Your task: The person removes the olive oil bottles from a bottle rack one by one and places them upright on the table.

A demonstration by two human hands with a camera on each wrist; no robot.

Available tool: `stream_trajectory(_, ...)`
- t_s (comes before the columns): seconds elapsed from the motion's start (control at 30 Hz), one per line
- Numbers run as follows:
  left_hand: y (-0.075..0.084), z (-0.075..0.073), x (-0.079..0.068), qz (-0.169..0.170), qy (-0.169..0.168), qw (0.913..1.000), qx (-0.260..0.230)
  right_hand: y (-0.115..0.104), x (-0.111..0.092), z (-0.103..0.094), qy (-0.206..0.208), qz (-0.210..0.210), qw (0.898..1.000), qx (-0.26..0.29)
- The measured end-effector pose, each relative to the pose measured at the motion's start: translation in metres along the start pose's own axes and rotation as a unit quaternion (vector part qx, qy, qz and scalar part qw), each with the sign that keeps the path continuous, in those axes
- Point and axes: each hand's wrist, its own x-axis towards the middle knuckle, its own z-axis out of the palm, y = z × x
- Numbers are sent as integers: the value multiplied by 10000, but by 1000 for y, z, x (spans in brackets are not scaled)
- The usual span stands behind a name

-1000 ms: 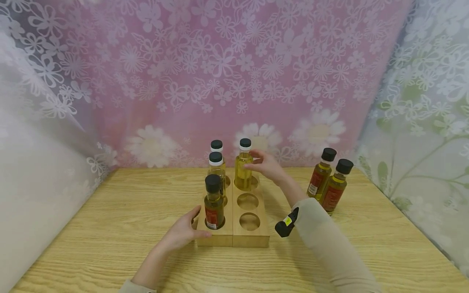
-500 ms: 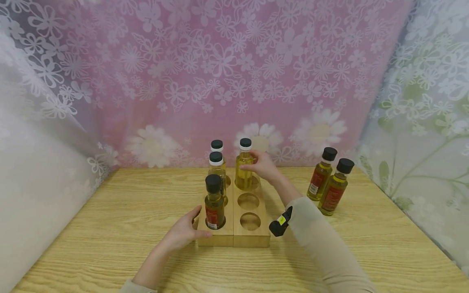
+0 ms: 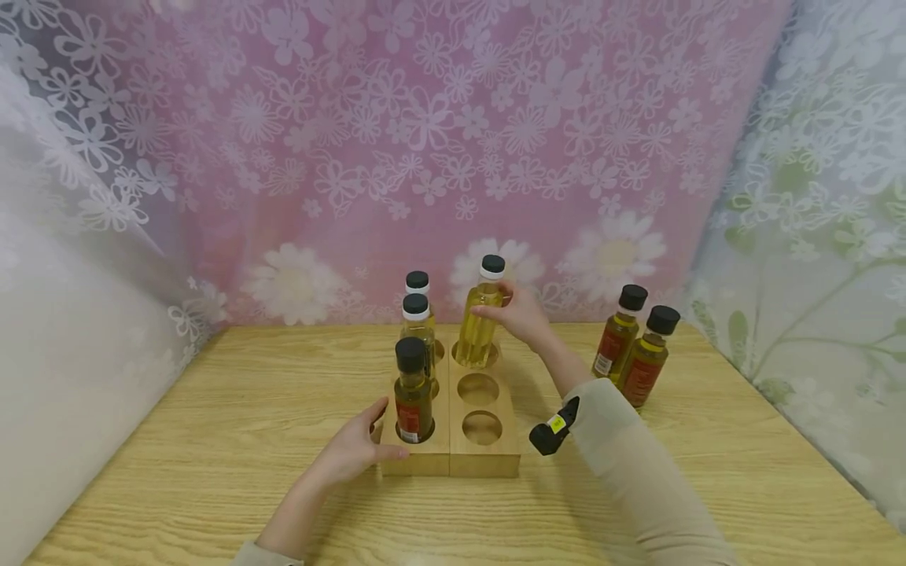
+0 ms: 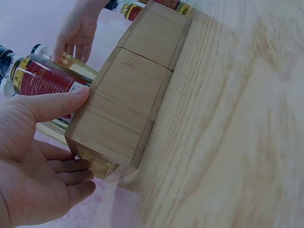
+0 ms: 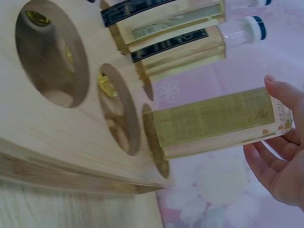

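Observation:
My right hand (image 3: 522, 318) pinches a clear bottle of yellow oil (image 3: 477, 330) with a dark cap between thumb and fingers. The bottle leans right, its base at the far right hole of the wooden bottle rack (image 3: 485, 465). In the right wrist view the bottle's lower end (image 5: 213, 122) overlaps the hole's rim. At the rack's front left corner, my left hand (image 3: 350, 450) holds on, thumb along the front edge and fingers by the side. Beside it a red-labelled dark oil bottle (image 3: 414, 405) stands in the front left hole. Two paler oil bottles (image 3: 420, 339) stand behind it.
Two red-labelled oil bottles (image 3: 642, 369) stand on the wooden table (image 3: 283, 369) right of the rack, beyond my right forearm. The middle right hole (image 3: 478, 389) and front right hole (image 3: 483, 428) hold no bottle. A pink flowered curtain (image 3: 453, 157) hangs behind.
My right hand has moved slightly up and right with the oil bottle, which has risen and gone from upright to tilted. My left hand stays at the rack's corner.

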Motion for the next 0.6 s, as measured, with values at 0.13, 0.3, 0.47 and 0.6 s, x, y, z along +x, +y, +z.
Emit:
stream_trajectory(0.13,-1,0,0,-22,0,10000,40,-4,-2,-10,30,-120,9997,224)
stream_trajectory(0.3,-2,1,1,-41,-21,10000,28,-8,-7,-24,88,-159,9998,101)
stream_trajectory(0.47,-2,1,2,-58,-11,10000,29,-11,-14,-37,71,7,10000,37)
stream_trajectory(0.6,-2,0,1,-39,2,10000,22,-10,-20,-47,22,181,9997,-178)
